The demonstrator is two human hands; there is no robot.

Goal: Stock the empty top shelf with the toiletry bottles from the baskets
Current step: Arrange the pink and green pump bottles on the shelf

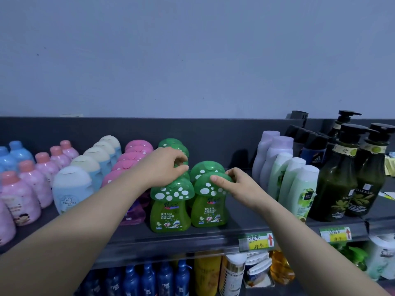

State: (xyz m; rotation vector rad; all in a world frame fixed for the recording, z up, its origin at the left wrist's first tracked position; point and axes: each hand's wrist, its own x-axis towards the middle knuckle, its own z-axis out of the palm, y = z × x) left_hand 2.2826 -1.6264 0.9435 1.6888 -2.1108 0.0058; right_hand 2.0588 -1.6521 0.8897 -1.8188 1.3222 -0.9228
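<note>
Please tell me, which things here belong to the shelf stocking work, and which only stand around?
Job in hand: left hand, right hand, the green mushroom-cap bottles they grip, top shelf.

Just standing about: price tags, blue bottles below, yellow bottle below.

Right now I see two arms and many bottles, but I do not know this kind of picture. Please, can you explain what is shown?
There is no machine: a person wears a camera on the head, and this single picture looks down at the two bare hands. The left hand grips a left-row bottle by its green cap, behind the front one. The right hand pinches the spotted cap of the right-row bottle. Both stand on the dark shelf, between pink bottles and pale bottles.
</note>
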